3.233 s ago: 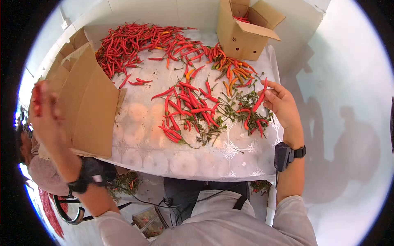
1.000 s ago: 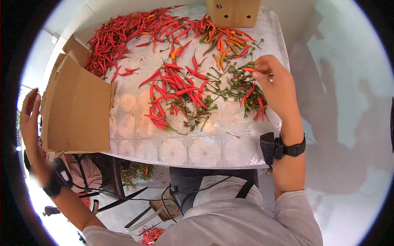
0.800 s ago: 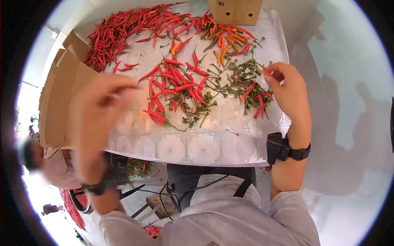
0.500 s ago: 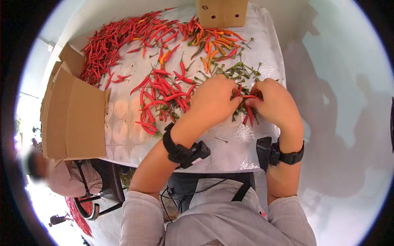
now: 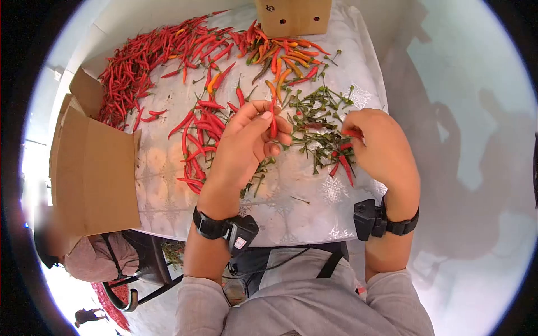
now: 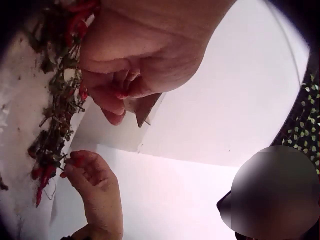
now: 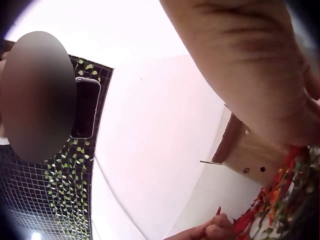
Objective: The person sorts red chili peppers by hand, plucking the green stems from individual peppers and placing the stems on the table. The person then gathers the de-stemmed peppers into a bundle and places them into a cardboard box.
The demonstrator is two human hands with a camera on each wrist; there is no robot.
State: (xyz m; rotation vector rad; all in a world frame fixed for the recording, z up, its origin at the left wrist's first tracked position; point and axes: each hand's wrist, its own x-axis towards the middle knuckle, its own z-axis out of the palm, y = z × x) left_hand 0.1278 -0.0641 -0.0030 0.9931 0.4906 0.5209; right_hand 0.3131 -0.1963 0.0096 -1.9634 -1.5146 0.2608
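My left hand [image 5: 241,143] is raised over the table between the loose red chilies [image 5: 197,140] and the green stems [image 5: 319,120], a red chili [image 5: 273,119] pinched by thumb and fingers. At the right edge of the stems, my right hand [image 5: 384,143] pinches another red chili [image 5: 353,134]. A few red chilies [image 5: 345,167] lie among the stems below its fingertips. In the left wrist view the left hand [image 6: 140,55] is close up, the right hand [image 6: 95,182] beyond it. The right wrist view shows the right hand [image 7: 250,65] with its fingertips largely out of frame.
A large heap of red chilies [image 5: 126,78] covers the back left, with orange and green ones [image 5: 288,59] before a cardboard box [image 5: 294,19]. An open cardboard box [image 5: 95,173] stands at the left edge. Another person [image 5: 101,255] is at the lower left.
My left hand came from the far left to the right hand at the stems, then moved back leftward with a red chili. The right hand has stayed near the stems.
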